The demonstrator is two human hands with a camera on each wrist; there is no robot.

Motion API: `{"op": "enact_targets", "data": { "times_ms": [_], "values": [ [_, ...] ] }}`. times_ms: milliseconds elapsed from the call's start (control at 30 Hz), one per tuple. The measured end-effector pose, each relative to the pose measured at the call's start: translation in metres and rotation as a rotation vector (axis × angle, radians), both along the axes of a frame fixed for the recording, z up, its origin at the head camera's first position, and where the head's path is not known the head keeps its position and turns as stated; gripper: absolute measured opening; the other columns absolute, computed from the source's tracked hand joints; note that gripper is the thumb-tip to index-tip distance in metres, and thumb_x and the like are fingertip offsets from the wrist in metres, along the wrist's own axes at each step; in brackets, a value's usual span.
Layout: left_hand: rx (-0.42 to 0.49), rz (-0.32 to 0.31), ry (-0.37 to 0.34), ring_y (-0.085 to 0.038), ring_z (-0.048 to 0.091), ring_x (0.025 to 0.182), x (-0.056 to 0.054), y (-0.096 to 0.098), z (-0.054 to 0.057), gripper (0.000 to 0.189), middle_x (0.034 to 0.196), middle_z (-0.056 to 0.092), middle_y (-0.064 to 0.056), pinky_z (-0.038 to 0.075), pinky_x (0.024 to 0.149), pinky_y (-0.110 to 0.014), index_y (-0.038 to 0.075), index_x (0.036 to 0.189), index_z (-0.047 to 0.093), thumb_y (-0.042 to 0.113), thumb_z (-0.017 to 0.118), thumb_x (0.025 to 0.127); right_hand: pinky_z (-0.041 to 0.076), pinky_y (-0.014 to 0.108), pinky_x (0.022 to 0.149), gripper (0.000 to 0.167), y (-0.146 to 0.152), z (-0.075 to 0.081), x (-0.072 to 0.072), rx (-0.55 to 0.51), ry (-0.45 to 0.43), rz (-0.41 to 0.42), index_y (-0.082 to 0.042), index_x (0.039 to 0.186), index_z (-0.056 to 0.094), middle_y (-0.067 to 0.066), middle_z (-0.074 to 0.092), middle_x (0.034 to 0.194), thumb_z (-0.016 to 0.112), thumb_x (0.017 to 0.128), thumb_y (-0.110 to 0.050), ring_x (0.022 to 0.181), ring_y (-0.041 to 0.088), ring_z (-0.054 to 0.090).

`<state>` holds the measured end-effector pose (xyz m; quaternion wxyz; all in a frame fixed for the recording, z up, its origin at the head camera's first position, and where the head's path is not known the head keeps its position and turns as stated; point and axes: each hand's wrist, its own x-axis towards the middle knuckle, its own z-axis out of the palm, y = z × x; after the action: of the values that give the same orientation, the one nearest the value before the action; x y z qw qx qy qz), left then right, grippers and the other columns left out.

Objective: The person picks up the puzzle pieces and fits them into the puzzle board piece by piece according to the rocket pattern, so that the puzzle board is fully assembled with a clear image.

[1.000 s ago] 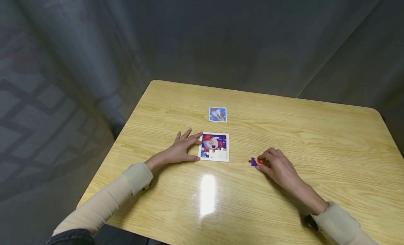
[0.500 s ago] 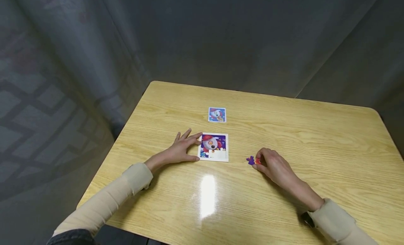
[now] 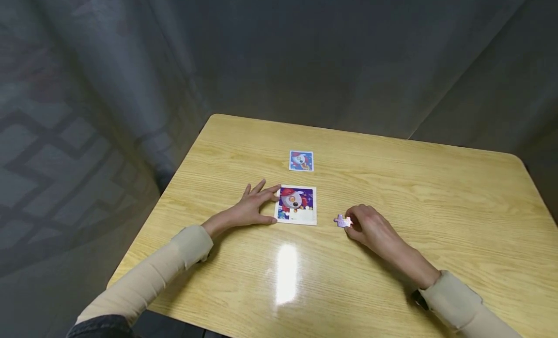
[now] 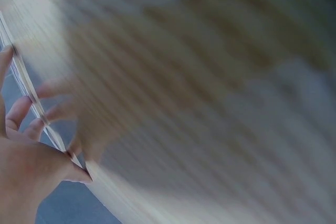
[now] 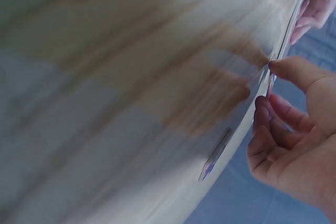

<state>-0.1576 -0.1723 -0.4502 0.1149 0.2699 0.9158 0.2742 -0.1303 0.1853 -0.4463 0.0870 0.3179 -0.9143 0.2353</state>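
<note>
In the head view, a white-bordered jigsaw puzzle board (image 3: 306,216) lies on the table, showing a white-and-red cartoon figure on purple. Its lower right part is bare white. My left hand (image 3: 250,208) rests at the board's left side, fingers spread, with index finger and thumb touching its two left corners. To the board's right, my right hand (image 3: 374,230) pinches a puzzle piece (image 3: 342,221) between thumb and fingers. The piece shines pale purple from glare, and its right end is hidden by the fingertips. In the right wrist view the pinched piece is seen nearly edge-on.
Beyond the board lies a small square picture card (image 3: 301,161) with a similar cartoon figure. The wooden table (image 3: 414,183) reflects a bright patch of light near its front. Grey curtains (image 3: 305,57) hang behind and to the left of it.
My right hand has slid left with the puzzle piece, closer to the board. The piece's face has turned from deep purple to pale with glare. My left hand stays on the board.
</note>
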Motion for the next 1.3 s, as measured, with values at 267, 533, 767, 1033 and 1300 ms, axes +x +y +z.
{"op": "enact_targets", "data": {
  "times_ms": [267,533,767,1033,1300],
  "values": [
    [-0.008,0.0,-0.003,-0.036,0.0,0.146,0.0,0.001,0.0,0.058,0.159,0.024,-0.002,-0.009,0.11,-0.063,0.013,0.132,0.055,0.039,0.074,0.083,0.047,0.031,0.063,0.025,0.002,-0.001,-0.005,-0.003,0.043,0.057,-0.003,0.095,0.063,0.003,0.06,0.085,0.078,0.075,-0.005,0.076,0.014,0.053],
    [-0.014,0.004,-0.014,-0.034,-0.001,0.147,0.0,0.001,0.0,0.057,0.159,0.023,0.0,-0.011,0.111,-0.061,0.014,0.131,0.056,0.04,0.074,0.083,0.049,0.031,0.061,0.032,-0.003,0.0,-0.009,0.008,0.192,0.103,-0.006,0.094,0.065,0.001,0.063,0.082,0.083,0.071,-0.02,0.073,0.011,0.055],
    [-0.014,-0.001,-0.008,-0.034,-0.001,0.147,-0.001,0.001,0.001,0.057,0.159,0.023,-0.001,-0.01,0.111,-0.061,0.014,0.13,0.056,0.04,0.074,0.083,0.05,0.033,0.063,0.034,-0.014,0.003,-0.013,-0.019,0.203,0.108,-0.007,0.096,0.066,0.001,0.065,0.085,0.082,0.071,-0.023,0.075,0.013,0.058],
    [-0.012,0.003,-0.005,-0.035,0.0,0.147,-0.001,-0.001,0.0,0.057,0.159,0.023,-0.001,-0.01,0.111,-0.061,0.014,0.131,0.055,0.039,0.074,0.083,0.051,0.034,0.067,0.032,-0.031,0.006,-0.018,-0.038,0.181,0.132,-0.007,0.097,0.066,0.001,0.064,0.087,0.078,0.074,-0.025,0.076,0.012,0.056],
    [-0.013,0.005,-0.006,-0.034,-0.001,0.147,0.0,0.0,-0.001,0.056,0.159,0.023,-0.001,-0.01,0.111,-0.061,0.015,0.13,0.056,0.039,0.074,0.083,0.049,0.034,0.068,0.032,-0.053,0.007,-0.022,-0.036,0.151,0.18,-0.007,0.098,0.065,0.001,0.063,0.088,0.079,0.074,-0.025,0.076,0.011,0.053]
  ]
}}
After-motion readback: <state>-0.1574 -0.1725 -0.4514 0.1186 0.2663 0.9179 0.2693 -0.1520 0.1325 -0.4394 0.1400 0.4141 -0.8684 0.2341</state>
